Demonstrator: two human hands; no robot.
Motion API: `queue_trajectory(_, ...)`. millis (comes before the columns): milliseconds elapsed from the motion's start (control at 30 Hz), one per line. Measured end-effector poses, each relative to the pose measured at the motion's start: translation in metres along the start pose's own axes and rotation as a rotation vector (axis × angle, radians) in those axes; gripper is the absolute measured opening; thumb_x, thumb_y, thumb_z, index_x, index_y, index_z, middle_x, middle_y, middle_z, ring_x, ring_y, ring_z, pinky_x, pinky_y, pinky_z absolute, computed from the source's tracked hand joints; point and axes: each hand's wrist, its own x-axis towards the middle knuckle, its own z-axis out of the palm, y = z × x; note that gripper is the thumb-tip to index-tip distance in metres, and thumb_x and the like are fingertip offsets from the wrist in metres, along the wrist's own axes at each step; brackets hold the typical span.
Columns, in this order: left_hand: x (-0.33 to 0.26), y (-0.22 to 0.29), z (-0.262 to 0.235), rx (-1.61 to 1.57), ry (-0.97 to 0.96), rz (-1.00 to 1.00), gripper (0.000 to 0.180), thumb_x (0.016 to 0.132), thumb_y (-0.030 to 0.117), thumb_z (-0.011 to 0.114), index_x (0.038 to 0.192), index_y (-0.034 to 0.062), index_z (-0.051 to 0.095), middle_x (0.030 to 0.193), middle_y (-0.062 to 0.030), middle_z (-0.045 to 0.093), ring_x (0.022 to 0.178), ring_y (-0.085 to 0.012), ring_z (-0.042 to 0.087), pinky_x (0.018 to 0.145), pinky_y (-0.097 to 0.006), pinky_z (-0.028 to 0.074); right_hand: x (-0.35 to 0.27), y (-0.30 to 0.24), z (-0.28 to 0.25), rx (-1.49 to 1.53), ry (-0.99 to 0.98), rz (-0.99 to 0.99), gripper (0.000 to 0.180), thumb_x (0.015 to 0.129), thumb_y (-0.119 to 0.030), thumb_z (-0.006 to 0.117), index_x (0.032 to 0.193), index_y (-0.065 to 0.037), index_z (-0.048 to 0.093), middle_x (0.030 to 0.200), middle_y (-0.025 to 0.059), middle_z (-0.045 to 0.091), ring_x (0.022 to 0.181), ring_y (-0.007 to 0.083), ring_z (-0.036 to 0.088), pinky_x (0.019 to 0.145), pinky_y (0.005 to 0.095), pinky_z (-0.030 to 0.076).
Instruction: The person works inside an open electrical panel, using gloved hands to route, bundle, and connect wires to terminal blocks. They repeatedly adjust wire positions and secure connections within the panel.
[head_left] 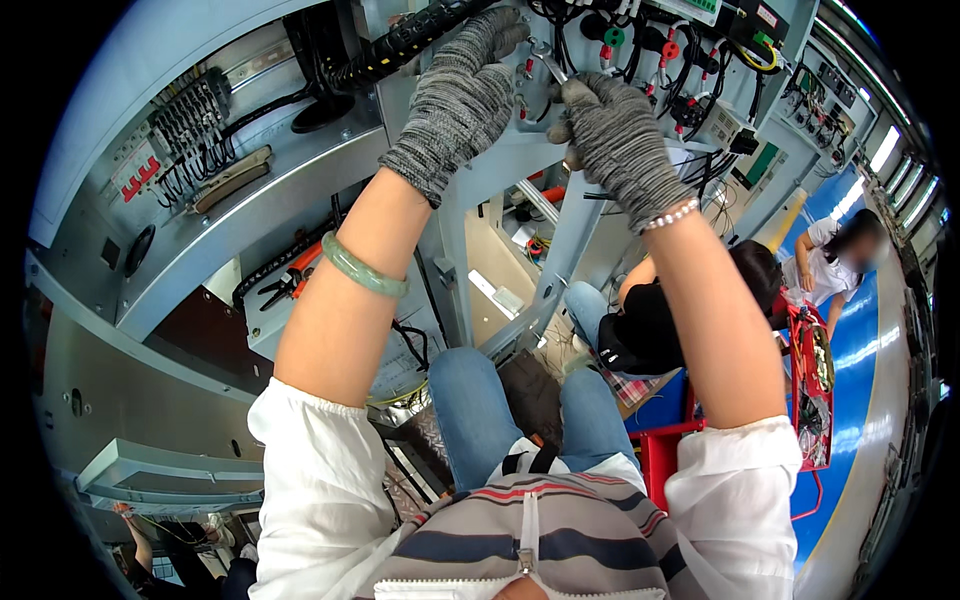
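Blue floor (852, 345) lies at three o'clock. At twelve, your right hand (615, 135) is clamped on a wrench (548, 62). Your left hand (458, 110) is beside it; I cannot tell its grip.

White zip (528, 520) fronts a grey garment (600, 522) striped navy and red. Flanking the zip: white sleeves (325, 475); beyond it: blue jeans (468, 412). Left of zip, green bangle (358, 269); right of zip, white beaded bracelet (671, 215). Left hand (458, 105) and right hand (622, 140): grey knitted gloves (445, 140).
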Motion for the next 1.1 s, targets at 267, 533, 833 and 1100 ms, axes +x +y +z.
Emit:
queue_trajectory(267,0.0,0.007,0.003,-0.6,0.017,-0.033,0.05,0.083,-0.002,0.052,0.132,-0.0002,0.04,0.126,-0.0145,0.052,0.117,-0.0216,0.049,0.095,-0.029,0.041,0.005,0.007,0.031,0.689,-0.069,0.164,0.031,0.093,-0.026,0.043,0.109,-0.002,0.053,0.077,0.0104,0.063,0.05,0.0128,0.057,0.036,0.0231,0.044)
queue_trajectory(533,-0.002,0.012,0.0,-0.709,-0.011,-0.053,0.052,0.082,-0.003,0.049,0.133,-0.0007,0.038,0.127,-0.0152,0.05,0.12,-0.0222,0.047,0.098,-0.03,0.039,0.004,0.004,0.032,0.545,-0.032,0.106,0.029,0.095,-0.026,0.04,0.106,-0.004,0.055,0.077,0.0088,0.063,0.05,0.0124,0.058,0.038,0.0238,0.046)
queue_trajectory(833,-0.007,0.01,-0.005,-0.355,0.034,0.01,0.05,0.08,-0.008,0.041,0.13,-0.0007,0.042,0.124,-0.0145,0.054,0.119,-0.0219,0.048,0.1,-0.029,0.037,0.031,-0.004,-0.019,-1.044,0.208,-0.579,0.028,0.092,-0.027,0.049,0.104,-0.006,0.061,0.082,0.0133,0.066,0.075,0.0242,0.065,0.076,0.0376,0.051)
queue_trajectory(1100,-0.01,0.024,-0.01,0.08,-0.002,-0.151,0.041,0.087,0.016,0.05,0.128,0.0121,0.046,0.12,-0.0173,0.055,0.113,-0.0302,0.053,0.096,-0.04,0.042,-0.003,-0.045,-0.022,-1.147,0.171,-0.51,0.025,0.089,-0.026,0.052,0.101,-0.006,0.06,0.087,0.0149,0.063,0.086,0.0262,0.063,0.082,0.04,0.049)
